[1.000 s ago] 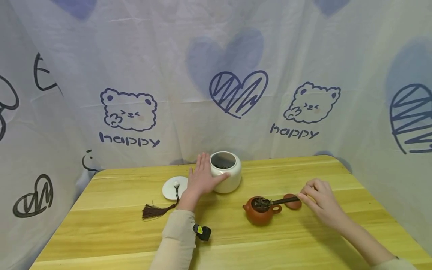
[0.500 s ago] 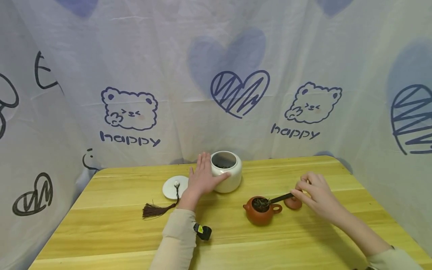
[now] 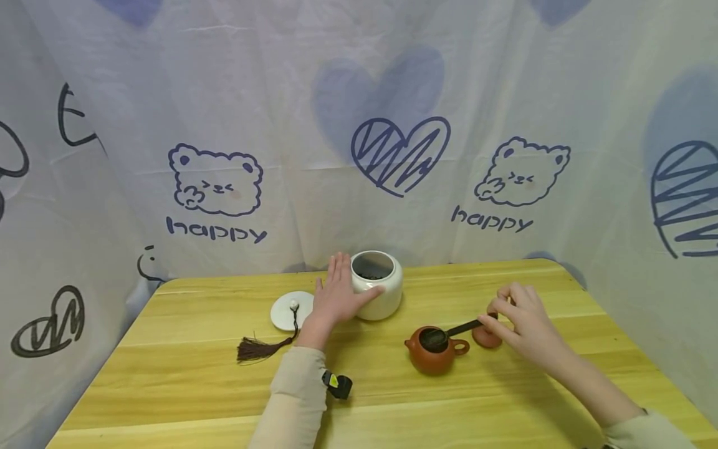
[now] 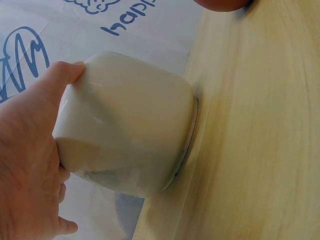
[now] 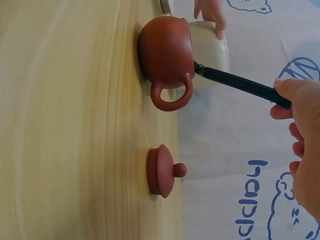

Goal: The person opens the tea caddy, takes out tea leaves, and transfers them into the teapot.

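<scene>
Since the first frame the right hand [image 3: 524, 323] has come nearer the pot [image 3: 429, 363], its scoop [image 3: 464, 327] slanting more steeply into the mouth, and wisps no longer stick up there. Thumb and fingers pinch the scoop far along its handle, presumably so the hand clears the rim. Beyond the pot and to its left, the left hand [image 3: 336, 298] lies straight-fingered against the jar [image 3: 384, 305], thumb across the near side, probably steadying it. Right of the pot sits the red lid [image 3: 487, 338]; well left of it, the white lid [image 3: 285, 312].

Only the head view shows dark bits [image 3: 371, 277] inside the jar; the right wrist view shows the pinch and the red lid's upright knob but hides the pot's inside; the left wrist view shows the jar's base.
</scene>
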Available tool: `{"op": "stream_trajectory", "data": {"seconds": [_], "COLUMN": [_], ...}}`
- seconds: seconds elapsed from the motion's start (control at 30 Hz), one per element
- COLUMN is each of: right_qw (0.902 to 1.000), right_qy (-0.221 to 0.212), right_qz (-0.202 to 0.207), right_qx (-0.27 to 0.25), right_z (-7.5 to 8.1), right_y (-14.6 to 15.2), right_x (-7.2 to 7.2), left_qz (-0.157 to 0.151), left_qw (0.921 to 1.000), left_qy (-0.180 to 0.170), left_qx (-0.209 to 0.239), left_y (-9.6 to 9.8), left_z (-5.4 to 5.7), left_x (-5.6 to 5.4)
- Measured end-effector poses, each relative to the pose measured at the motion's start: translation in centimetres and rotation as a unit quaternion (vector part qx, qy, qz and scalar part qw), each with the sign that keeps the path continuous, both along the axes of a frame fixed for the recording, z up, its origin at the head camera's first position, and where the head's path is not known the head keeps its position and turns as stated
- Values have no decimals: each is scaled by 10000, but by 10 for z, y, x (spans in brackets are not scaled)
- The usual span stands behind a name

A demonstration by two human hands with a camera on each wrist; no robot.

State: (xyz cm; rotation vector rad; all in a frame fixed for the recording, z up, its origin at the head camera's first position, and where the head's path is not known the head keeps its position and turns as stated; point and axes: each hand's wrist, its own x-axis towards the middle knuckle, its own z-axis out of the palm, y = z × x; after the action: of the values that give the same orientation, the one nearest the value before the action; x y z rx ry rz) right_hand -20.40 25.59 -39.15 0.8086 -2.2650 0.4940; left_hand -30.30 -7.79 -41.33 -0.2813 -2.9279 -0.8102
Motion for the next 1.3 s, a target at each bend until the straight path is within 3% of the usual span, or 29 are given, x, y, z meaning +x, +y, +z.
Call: {"op": "stream_trajectory", "data": {"seconds": [0.2,0.4,0.63,0.87,1.13,1.3], "right_qw": [9983,9974,9969,9942,9930,9920], "right_qy": [477,656,313,-16,105,142], "right_qz": [296,208,303,8,-73,-28], "right_qx": [-182,-191,-654,-1076,-1171,-1254], "right_z": [-2,-5,-7,-5,0,6], "right_y": [2,10,18,21,15,9], "right_x": [-5,-7,-7,-9,-18,-27], "left_qz": [-2,-14,-12,-13,3,-33], "left_qw": [10000,10000,10000,9999,9999,9999], "left_qy": [18,40,46,89,36,84], "left_qx": [9,46,64,59,103,79], "left_y": [0,0,0,0,-1,-1], "left_z": [1,0,-1,-1,-6,-3], "left_x": [0,0,0,0,-4,-1]}}
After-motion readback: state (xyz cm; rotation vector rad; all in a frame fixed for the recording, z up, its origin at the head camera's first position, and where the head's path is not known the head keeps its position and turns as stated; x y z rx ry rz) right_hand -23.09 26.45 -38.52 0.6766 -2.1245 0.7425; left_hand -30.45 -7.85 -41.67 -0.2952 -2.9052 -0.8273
